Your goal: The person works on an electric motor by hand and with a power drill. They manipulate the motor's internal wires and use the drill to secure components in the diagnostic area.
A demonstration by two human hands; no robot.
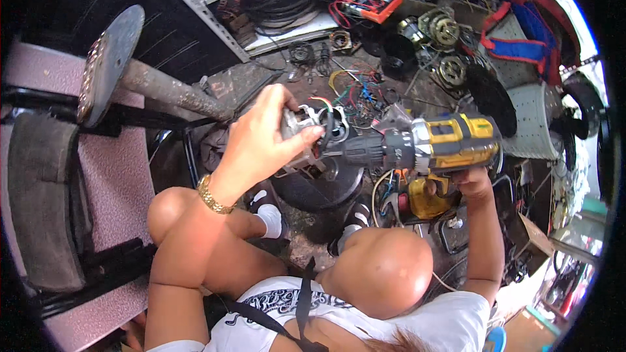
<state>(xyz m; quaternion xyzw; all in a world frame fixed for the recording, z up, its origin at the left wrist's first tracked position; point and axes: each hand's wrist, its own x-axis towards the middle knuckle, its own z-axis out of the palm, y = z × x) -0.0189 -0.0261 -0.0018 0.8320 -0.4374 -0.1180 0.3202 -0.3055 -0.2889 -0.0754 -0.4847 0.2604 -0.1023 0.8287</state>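
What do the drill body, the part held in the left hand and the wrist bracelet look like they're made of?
Drill: yellow and black moulded plastic by its matte look, with a dark chuck, probably metal or hard plastic. Part in the left hand: the motor piece looks like bare grey cast metal, dull and scuffed. Bracelet: gold-coloured linked metal, shiny; whether it is real gold cannot be told.

The left hand [261, 140] gripped a small grey metal motor housing [312, 132] with coloured wires. The right hand [471, 181] held a yellow-and-black cordless drill [427, 145], its chuck pressed against that housing. Beyond both hands lay scattered motor parts [442, 32].
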